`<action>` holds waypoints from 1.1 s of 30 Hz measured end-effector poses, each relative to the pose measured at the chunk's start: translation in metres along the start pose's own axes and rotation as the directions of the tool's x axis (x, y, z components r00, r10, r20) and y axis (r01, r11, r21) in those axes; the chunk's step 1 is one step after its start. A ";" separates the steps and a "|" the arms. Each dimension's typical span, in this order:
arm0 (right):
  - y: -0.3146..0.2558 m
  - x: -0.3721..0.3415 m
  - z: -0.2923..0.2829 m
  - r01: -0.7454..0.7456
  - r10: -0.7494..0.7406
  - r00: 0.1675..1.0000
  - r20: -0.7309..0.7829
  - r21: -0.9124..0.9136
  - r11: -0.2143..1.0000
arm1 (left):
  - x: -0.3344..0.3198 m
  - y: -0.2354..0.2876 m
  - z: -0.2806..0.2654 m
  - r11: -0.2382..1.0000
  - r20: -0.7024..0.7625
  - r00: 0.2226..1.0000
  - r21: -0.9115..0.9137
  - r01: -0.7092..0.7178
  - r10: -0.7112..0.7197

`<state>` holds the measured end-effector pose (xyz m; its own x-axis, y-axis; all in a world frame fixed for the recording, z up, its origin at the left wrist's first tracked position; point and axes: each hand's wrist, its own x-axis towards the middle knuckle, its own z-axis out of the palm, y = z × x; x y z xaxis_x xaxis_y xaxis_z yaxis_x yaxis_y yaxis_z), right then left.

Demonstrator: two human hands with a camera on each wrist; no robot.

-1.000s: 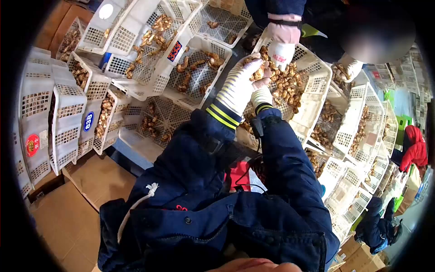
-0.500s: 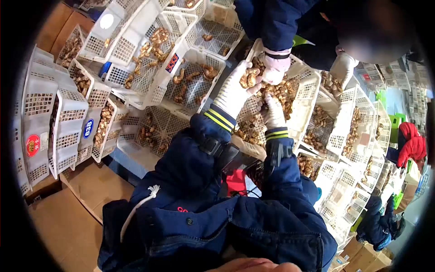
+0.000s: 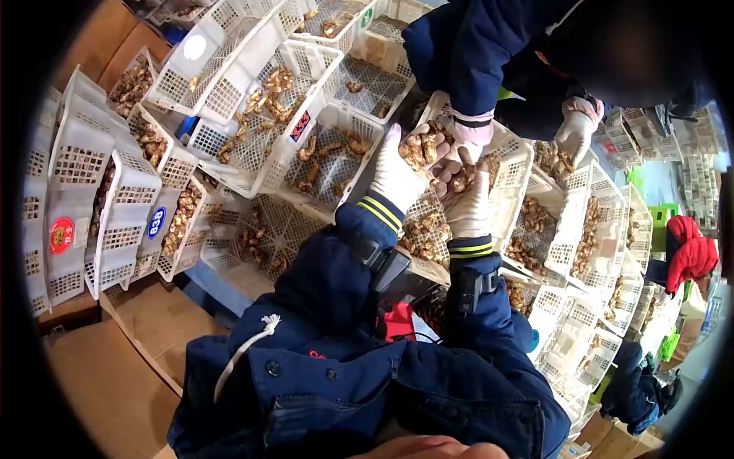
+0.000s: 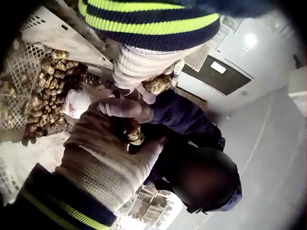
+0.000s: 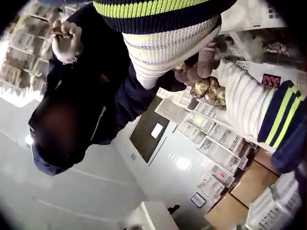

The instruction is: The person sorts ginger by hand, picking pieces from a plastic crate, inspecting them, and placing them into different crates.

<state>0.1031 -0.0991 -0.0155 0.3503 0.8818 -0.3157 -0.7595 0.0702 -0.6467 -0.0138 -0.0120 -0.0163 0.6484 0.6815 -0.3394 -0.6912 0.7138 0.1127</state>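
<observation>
Both our gloved hands are over a white plastic crate (image 3: 515, 170). Left hand (image 3: 399, 172), above the crate's left edge: grip full, fingers and thumb round a knobbly brown rhizome cluster (image 3: 418, 151). Right hand (image 3: 469, 205), over the crate's middle: narrow grip, fingers curled round a smaller rhizome piece (image 3: 462, 180), just beside the left hand. Loose rhizomes (image 3: 425, 234) lie toward the crate's near edge. Another person's pink-cuffed hand (image 3: 472, 131) reaches in by the far edge; we can't tell what it grips. To our left, a crate by the 333 label (image 3: 300, 126) carries scattered pieces along its left and far edges. Cardboard (image 3: 115, 375) sits lower left, below the 838 label (image 3: 156, 222).
</observation>
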 end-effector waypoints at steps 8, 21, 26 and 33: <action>-0.010 -0.013 0.000 -0.059 0.026 0.990 0.135 0.240 0.969 | 0.001 -0.002 0.006 0.995 0.060 0.996 -0.084 -0.056 0.061; -0.010 -0.026 -0.011 0.258 -0.275 0.961 0.023 -0.422 0.869 | -0.004 -0.007 0.008 0.986 0.151 0.986 -0.134 0.094 -0.073; -0.015 -0.025 0.028 0.551 -0.561 0.729 0.392 -0.823 0.141 | -0.013 -0.009 0.016 0.991 0.222 0.966 0.049 0.125 -0.133; -0.012 -0.016 0.022 0.437 -0.420 0.843 0.336 -0.883 0.169 | -0.007 -0.021 0.007 0.991 0.076 0.993 0.112 0.079 -0.088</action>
<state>0.0949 -0.1034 0.0128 0.4300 0.8705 0.2394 0.5087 -0.0146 -0.8608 -0.0017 -0.0302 -0.0096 0.7289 0.6267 -0.2758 -0.5981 0.7788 0.1891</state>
